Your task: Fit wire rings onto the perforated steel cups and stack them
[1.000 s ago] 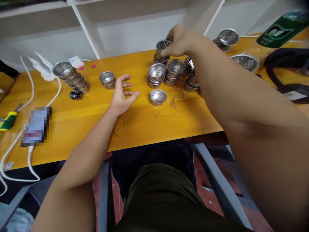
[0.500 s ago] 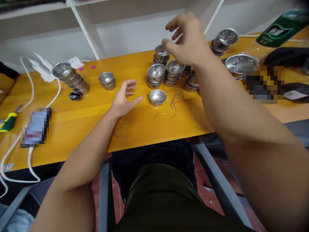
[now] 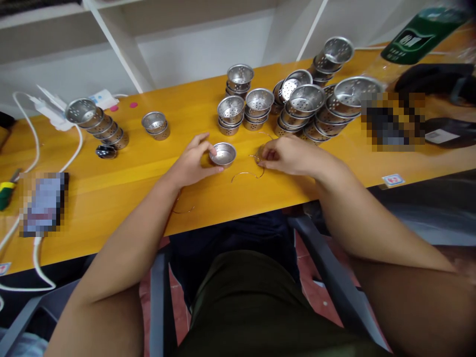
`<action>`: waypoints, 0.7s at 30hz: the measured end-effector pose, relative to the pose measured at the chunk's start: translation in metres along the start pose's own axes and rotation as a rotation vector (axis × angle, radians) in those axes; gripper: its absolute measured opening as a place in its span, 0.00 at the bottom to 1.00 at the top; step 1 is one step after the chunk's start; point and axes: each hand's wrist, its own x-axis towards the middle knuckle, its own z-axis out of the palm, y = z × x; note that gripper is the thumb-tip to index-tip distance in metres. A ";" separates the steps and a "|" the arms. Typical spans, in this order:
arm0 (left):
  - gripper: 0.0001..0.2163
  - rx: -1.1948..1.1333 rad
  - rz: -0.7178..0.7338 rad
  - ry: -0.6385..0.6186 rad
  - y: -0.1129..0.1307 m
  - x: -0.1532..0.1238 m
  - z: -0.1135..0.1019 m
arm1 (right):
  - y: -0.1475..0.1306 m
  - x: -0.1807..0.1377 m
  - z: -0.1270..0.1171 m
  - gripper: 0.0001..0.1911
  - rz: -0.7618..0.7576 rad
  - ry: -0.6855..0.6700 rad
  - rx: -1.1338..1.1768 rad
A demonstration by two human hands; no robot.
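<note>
My left hand grips a single small perforated steel cup that stands on the orange table; thumb and fingers curl round its left side. My right hand lies just to the right of it, fingertips pinched on thin wire handles that lie loose on the table. Another bent wire lies in front of the cup. Behind the hands stand short stacks of the same steel cups.
More leaning cup stacks fill the right back. A toppled stack and a cup pair sit at left, with white cables, a screwdriver and a green bottle. A loose wire lies under my left forearm.
My right hand left the cup it set on the back stack and came down to the wires. My left hand slid right and closed on the single cup.
</note>
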 end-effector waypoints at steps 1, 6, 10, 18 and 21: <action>0.19 -0.013 -0.009 0.011 -0.001 0.000 -0.001 | -0.001 0.001 0.004 0.07 0.007 0.022 -0.028; 0.27 -0.120 0.040 0.087 -0.020 0.002 0.006 | -0.011 0.002 0.010 0.06 0.091 0.053 -0.184; 0.46 -0.063 0.226 0.243 -0.032 0.005 0.008 | -0.018 0.004 0.011 0.03 0.101 -0.006 -0.227; 0.42 0.000 0.403 0.364 -0.043 0.011 0.002 | -0.017 0.010 0.011 0.04 -0.017 0.022 -0.144; 0.43 -0.070 0.394 0.349 -0.048 0.011 0.008 | -0.018 0.011 0.011 0.05 -0.029 0.017 -0.101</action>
